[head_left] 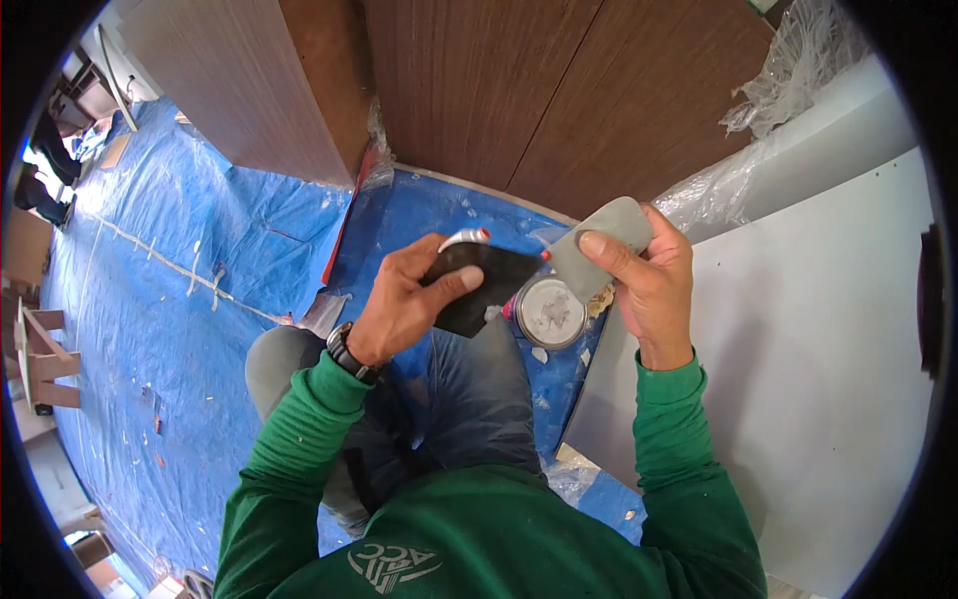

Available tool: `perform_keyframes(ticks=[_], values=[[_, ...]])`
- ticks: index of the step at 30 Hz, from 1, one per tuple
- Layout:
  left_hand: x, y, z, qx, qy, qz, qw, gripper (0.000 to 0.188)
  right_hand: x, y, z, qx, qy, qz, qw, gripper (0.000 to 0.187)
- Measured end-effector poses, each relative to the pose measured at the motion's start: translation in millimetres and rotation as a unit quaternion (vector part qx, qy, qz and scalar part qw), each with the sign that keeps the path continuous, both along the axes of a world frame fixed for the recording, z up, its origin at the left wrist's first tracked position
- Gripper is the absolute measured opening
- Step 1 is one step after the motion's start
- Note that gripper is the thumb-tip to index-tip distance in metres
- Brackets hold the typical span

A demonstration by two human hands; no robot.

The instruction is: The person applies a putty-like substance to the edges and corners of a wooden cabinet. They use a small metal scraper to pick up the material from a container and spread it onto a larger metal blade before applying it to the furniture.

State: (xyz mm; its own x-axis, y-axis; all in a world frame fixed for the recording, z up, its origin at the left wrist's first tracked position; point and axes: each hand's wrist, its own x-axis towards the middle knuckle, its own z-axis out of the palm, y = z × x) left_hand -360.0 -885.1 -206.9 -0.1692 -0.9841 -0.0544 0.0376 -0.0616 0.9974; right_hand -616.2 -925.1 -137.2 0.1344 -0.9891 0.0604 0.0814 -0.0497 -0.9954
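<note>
My left hand (404,299) is closed round a dark flat plate (489,285), with its thumb on top. A whitish tube (461,238) with a red tip sticks out above the plate from the same hand. My right hand (649,280) pinches a grey, flat spreader (599,245) with rounded corners between thumb and fingers. A small red dab (546,256) shows where the spreader's edge comes near the plate's corner; I cannot tell which of the two carries it. Below both hands, a round can (552,311) of pale grey paste stands without a lid on the floor.
Blue plastic sheeting (170,349) covers the floor. Brown wood-grain cabinet panels (489,90) rise ahead, and a large white panel (788,349) lies at the right beside clear plastic wrap (798,70). A wooden stand (45,354) and another person's legs (50,170) are at far left.
</note>
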Motion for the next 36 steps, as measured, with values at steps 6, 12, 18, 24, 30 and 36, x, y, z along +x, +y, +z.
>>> perform_keyframes(ticks=[6,12,18,24,30,36], values=[[-0.4,-8.7,-11.4,0.208,0.226,0.034,0.951,0.030,-20.1,17.3,-17.5,0.016,-0.041,-0.040,0.998,0.029],[-13.8,-15.5,-15.3,0.265,0.306,0.020,0.914,0.031,-45.1,38.7,-32.5,0.035,-0.026,-0.062,0.997,0.028],[-71.9,-47.5,-64.8,0.294,0.294,-0.033,0.909,0.034,-78.8,66.1,-59.1,0.045,-0.042,-0.146,0.987,0.020],[-166.3,-58.5,-157.9,0.296,0.128,0.010,0.947,0.038,-103.0,131.6,-97.8,0.063,-0.018,-0.269,0.961,0.016],[-218.2,-49.9,-235.4,0.160,-0.108,-0.073,0.979,0.041,-111.9,213.4,-149.8,0.149,0.078,-0.326,0.930,0.019],[-231.3,-57.2,-245.9,-0.066,-0.248,-0.106,0.961,0.041,-108.2,264.1,-206.7,0.216,0.099,-0.336,0.911,0.022]])
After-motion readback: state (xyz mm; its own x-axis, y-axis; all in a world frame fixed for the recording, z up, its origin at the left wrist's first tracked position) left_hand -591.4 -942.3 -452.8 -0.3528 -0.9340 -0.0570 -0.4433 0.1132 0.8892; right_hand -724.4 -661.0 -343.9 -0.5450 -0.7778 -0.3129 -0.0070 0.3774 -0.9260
